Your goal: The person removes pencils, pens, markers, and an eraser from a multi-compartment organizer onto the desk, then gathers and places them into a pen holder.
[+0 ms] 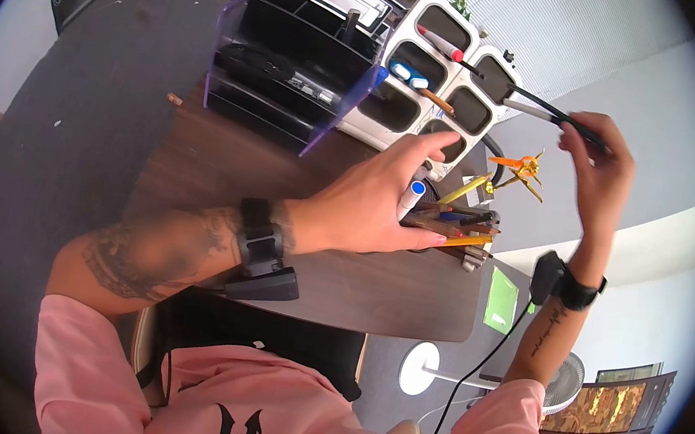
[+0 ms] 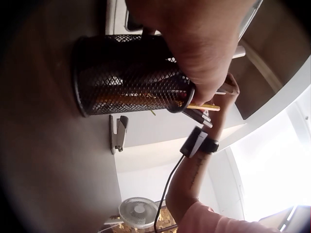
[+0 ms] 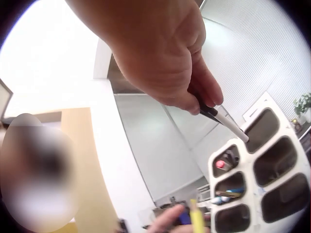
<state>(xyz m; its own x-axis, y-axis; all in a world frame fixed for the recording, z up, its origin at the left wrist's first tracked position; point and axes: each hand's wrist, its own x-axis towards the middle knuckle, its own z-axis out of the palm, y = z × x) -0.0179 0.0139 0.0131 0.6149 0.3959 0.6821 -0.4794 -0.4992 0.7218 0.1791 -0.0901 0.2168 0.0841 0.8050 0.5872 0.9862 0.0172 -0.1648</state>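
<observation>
A black pen (image 1: 557, 116) is pinched in the grip of the right hand (image 1: 595, 162), fingers curled round its rear end — it is held in the air, its silver tip pointing at the upper right slot of the white organizer (image 1: 430, 73), just short of the opening. The left hand (image 1: 366, 198) is laid with straight, relaxed fingers over the mesh cup (image 2: 129, 75), which stands on the desk (image 1: 226, 162) just in front of the white organizer; nothing is clasped by that hand. The cup is crowded with pencils and pens (image 1: 457, 224), and a blue-capped marker (image 1: 411, 197) is seen beside the palm. A red-tipped marker (image 1: 440, 43) is lodged in the organizer's top slot. To the organizer's left — touching it — a purple-edged tray rack (image 1: 296, 59) is set.
</observation>
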